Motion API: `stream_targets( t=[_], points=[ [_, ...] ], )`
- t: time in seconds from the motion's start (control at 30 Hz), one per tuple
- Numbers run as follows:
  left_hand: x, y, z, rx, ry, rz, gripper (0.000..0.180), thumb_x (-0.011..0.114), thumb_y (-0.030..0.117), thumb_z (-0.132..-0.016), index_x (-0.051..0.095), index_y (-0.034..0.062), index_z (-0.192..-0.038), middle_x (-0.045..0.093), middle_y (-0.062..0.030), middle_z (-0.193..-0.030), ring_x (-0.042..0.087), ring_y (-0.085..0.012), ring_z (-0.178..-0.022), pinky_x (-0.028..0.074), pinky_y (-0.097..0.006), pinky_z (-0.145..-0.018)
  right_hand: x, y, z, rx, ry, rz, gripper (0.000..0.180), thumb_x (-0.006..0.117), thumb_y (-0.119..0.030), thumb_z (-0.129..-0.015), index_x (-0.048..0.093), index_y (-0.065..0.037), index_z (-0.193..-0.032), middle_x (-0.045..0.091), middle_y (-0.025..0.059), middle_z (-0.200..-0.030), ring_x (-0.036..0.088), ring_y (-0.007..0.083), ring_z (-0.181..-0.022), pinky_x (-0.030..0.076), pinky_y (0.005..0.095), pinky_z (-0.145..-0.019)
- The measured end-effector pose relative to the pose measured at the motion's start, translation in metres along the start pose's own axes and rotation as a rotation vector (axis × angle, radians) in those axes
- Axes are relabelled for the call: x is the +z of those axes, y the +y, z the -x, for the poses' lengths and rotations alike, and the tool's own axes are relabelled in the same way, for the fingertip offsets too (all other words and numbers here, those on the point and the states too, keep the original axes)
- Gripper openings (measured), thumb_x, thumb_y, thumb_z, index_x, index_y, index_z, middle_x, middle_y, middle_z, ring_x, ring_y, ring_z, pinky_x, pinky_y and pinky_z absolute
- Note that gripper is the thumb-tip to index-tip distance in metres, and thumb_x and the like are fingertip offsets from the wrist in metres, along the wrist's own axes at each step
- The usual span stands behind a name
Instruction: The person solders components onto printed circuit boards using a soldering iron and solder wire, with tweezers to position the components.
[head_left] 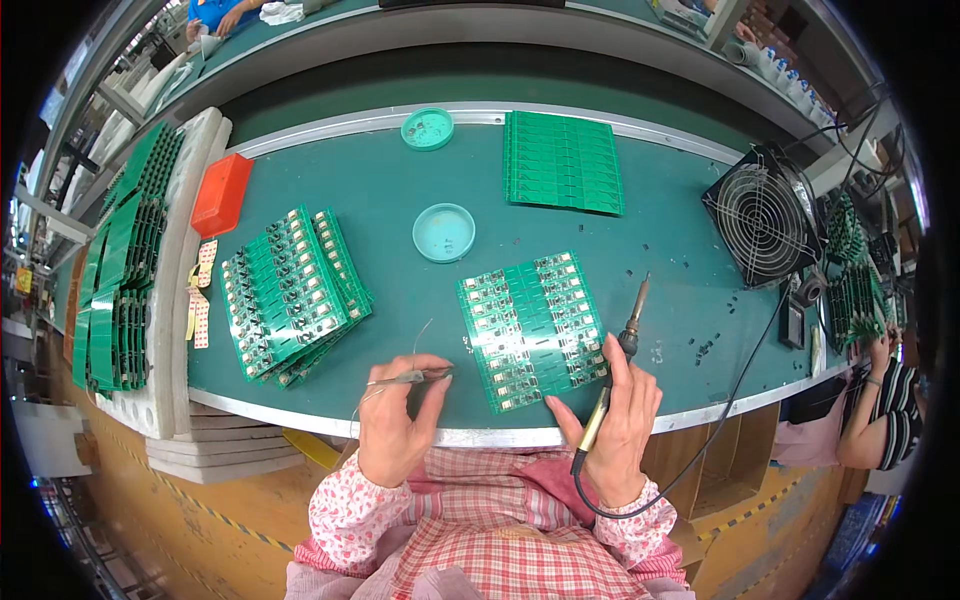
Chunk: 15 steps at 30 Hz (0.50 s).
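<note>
Nearest us, our left hand (398, 415) pinched a thin strand of solder wire (405, 378), and our right hand (617, 420) gripped a soldering iron (622, 352), tip pointing away. Between them, touching the right thumb, lay the circuit board panel (530, 328). Left of it sat a stack of populated panels (290, 292); beyond, two round teal dishes (444, 232) and bare green panels (562, 162).
</note>
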<state>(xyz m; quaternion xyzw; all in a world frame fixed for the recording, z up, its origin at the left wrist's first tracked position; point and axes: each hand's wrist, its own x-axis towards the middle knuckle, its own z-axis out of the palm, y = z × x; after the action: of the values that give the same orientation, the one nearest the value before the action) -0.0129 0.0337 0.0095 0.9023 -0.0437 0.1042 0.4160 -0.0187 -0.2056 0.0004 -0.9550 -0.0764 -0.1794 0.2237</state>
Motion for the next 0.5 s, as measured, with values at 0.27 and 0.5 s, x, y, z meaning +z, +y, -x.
stream_targets(
  t=[0.27, 0.5],
  points=[
    [0.0012, -0.0024, 0.0007, 0.062, 0.015, -0.023, 0.018, 0.068, -0.004, -0.087, 0.065, -0.0005, -0.104, 0.069, -0.012, -0.097, 0.066, -0.0252, -0.089, 0.051, -0.034, -0.08, 0.0016, -0.0009, 0.0002, 0.004, 0.025, -0.015, 0.089, 0.087, -0.031, -0.073, 0.045, -0.002, -0.146, 0.057, 0.0164, -0.111, 0.054, 0.0321, -0.101, 0.04, 0.0424, -0.088],
    [0.0041, 0.0014, 0.0007, 0.001, 0.06, 0.054, 0.015, 0.068, -0.004, -0.088, 0.065, -0.0015, -0.103, 0.068, -0.0119, -0.099, 0.067, -0.0236, -0.09, 0.052, -0.032, -0.081, 0.0009, -0.0041, 0.0004, 0.003, 0.017, -0.019, 0.088, 0.087, -0.031, -0.073, 0.045, -0.003, -0.146, 0.057, 0.017, -0.112, 0.054, 0.0325, -0.101, 0.04, 0.0425, -0.088]
  ],
)
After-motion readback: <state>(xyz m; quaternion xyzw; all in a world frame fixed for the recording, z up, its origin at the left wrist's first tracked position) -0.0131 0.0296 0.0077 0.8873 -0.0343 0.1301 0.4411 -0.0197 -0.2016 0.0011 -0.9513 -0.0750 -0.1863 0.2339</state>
